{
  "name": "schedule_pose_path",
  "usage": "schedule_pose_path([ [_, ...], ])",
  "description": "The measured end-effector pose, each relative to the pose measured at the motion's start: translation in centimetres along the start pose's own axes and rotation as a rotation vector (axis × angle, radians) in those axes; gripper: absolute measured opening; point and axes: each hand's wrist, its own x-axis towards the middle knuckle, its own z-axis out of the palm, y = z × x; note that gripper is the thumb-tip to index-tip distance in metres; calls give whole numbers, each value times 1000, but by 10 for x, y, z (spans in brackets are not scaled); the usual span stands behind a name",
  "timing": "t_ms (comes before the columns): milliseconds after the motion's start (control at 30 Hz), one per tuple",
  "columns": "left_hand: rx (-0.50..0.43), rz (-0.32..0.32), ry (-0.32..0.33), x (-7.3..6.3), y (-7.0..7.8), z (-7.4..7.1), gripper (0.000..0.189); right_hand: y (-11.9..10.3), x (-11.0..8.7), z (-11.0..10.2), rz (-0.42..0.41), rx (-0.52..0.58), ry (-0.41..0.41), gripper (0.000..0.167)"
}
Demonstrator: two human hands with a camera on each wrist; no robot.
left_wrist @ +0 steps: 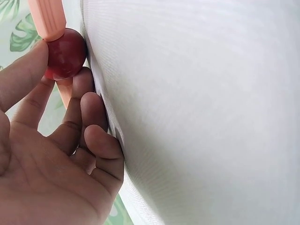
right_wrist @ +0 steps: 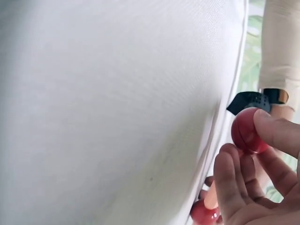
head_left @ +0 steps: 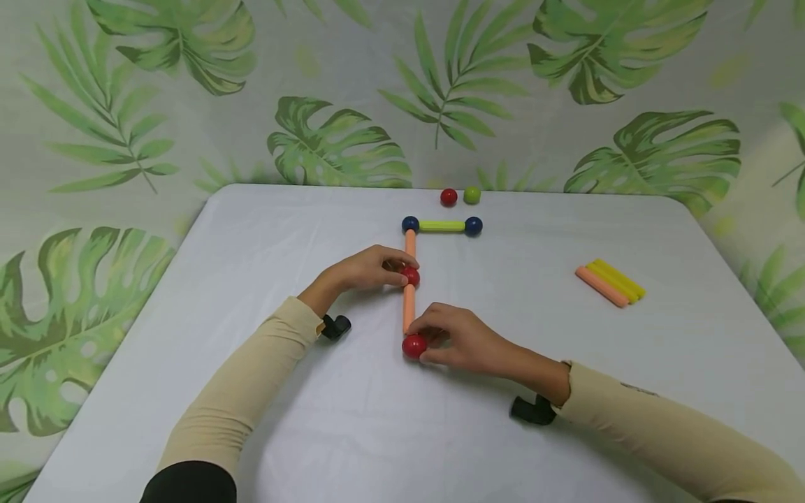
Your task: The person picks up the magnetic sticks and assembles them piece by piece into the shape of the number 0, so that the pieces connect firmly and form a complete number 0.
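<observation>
A chain of sticks and balls lies on the white table. My left hand (head_left: 371, 268) pinches the middle red ball (head_left: 411, 276) between thumb and fingers; in the left wrist view an orange stick (left_wrist: 48, 19) meets that ball (left_wrist: 69, 54). Nearer to me, my right hand (head_left: 467, 341) grips another red ball (head_left: 413, 347) at the near end of the lower orange stick (head_left: 409, 307). Beyond the left hand, the upper orange stick (head_left: 411, 242) leads to a dark blue ball (head_left: 410, 224). From there a yellow-green stick (head_left: 442, 226) runs right to a second dark blue ball (head_left: 474, 226).
Loose red (head_left: 449, 197) and green (head_left: 472, 195) balls sit by the table's far edge. To the right lie an orange stick (head_left: 602, 287) and yellow sticks (head_left: 619, 278) side by side. A leaf-patterned cloth (head_left: 339, 63) hangs behind the white table (head_left: 302, 433).
</observation>
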Motion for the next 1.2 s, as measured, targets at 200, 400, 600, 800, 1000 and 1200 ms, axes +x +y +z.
schedule_pose_path([
  [200,12,10,4,-2,2,0,36,0,3,1,1,-28,2,35],
  [400,17,-8,7,0,1,-1,36,-2,4,2,7,-48,-6,35],
  [600,9,-10,5,2,-1,0,37,-1,8,4,16,-68,-23,34],
  [800,3,-15,7,1,0,1,37,-1,11,7,39,-110,-40,33],
  [1000,26,-24,18,1,2,2,36,-3,12,6,60,-142,-58,32],
  [1200,56,-36,50,4,6,-1,36,-1,16,4,71,-167,-51,31],
])
